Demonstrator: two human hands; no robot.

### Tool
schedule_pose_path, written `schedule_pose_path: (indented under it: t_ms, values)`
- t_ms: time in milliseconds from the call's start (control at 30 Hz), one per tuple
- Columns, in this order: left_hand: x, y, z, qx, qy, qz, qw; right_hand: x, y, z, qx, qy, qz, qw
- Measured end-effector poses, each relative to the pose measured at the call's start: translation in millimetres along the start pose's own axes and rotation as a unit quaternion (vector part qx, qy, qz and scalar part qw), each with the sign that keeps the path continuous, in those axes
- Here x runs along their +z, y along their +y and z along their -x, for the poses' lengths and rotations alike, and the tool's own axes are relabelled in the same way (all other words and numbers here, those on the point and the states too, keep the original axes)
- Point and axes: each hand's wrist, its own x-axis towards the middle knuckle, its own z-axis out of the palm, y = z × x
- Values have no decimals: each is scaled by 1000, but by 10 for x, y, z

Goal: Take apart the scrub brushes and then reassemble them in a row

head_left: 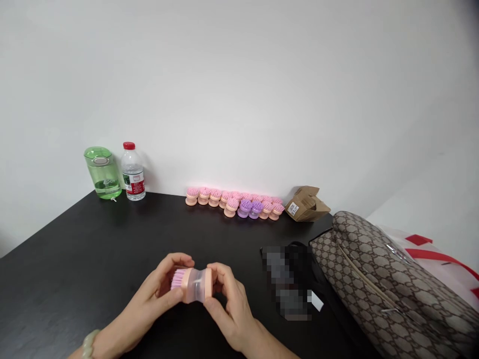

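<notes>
Toward the near side of the black tabletop (75,249), both hands hold a scrub brush (195,285) up off the surface, its length lying crosswise between them. The left hand (159,285) curls around the end with the pink bristles, while the right hand (226,304) closes on the opposite peach end; neither hand is open. A pale beaded bracelet (88,344) circles the left wrist.

The brush looks light and hollow, with a stiff plastic shell and a narrow clear waist. That smooth waist may prove slippery, so the peach collars seem the surer place to take hold. The bristles look soft and would give little purchase.

Along the far edge, a row of pink-bristled brushes (220,198) stands with two purple brushes (249,208) at its front, and a cardboard box (307,204) sits just to the right. A green plastic bottle (102,173) and a water bottle (132,172) stand in the far left corner. To the right, a patterned handbag (374,284) lies beside a pixelated object (286,281), which is too obscured to identify.
</notes>
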Motion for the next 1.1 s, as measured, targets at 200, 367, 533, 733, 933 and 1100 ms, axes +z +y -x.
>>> schedule_pose_path:
  t_ms: [200,367,533,733,933,1100]
  values:
    - [64,85,-8,-83,-48,57,994,-17,10,13,-31,-1,41,999]
    - [38,32,-36,0,-16,-28,999,-23,-7,-18,6,-12,40,999]
    - [4,-56,1,129,-9,-178,975,-9,-23,-24,64,-25,4,998]
    - [2,-24,29,61,-2,-105,993,-19,-46,-19,-4,-1,31,1000]
    - [33,70,-10,-35,-33,-46,998,-29,-13,-10,-30,10,58,998]
    - [42,33,-16,38,-7,-86,996,1,22,-5,27,3,13,1000]
